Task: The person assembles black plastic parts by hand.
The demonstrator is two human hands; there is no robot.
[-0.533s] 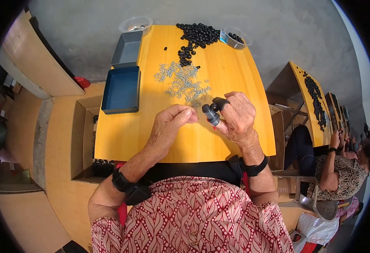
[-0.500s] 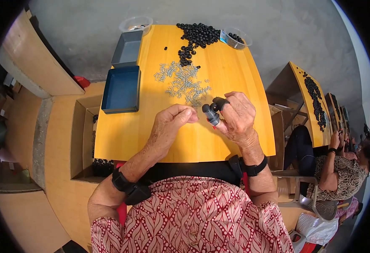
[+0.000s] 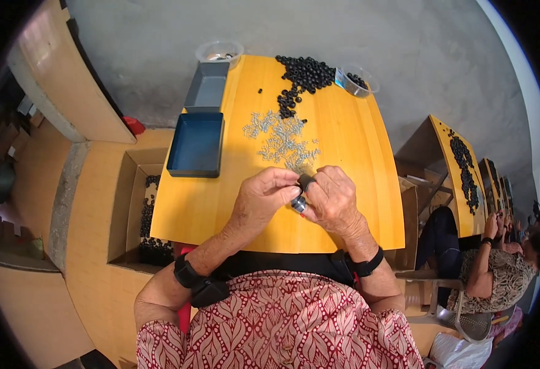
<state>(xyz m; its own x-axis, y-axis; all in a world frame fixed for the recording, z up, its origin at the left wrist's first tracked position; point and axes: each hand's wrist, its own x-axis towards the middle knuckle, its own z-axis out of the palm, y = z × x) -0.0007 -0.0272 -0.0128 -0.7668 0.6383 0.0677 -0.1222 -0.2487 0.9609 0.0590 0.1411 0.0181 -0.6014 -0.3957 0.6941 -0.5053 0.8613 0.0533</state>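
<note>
My left hand [image 3: 261, 200] is closed in a pinch, its fingertips meeting those of my right hand over the table's near part. What the left fingertips hold, if anything, is too small to make out. My right hand [image 3: 334, 200] is curled around a small black round part [image 3: 299, 190], partly hidden by the fingers. Dark wrapping covers that hand's index finger, and a grey and black sleeve [image 3: 298, 205] sits on its thumb. Just beyond both hands lies a spread of small silvery metal pieces [image 3: 285, 141]. A heap of black round parts [image 3: 307, 74] reaches toward it from the far edge.
At the table's left edge stand a dark blue tray [image 3: 219, 147] and a grey tray [image 3: 190, 104]. Clear plastic bowls [image 3: 240, 52] [image 3: 374, 86] sit at the far corners. A carton [image 3: 119, 227] with black parts is at left. Another person [image 3: 497, 264] works at right.
My hands have come together, the right moving left and turning inward until its fingertips meet the left's. The whole view has shifted slightly, with the table lower in it.
</note>
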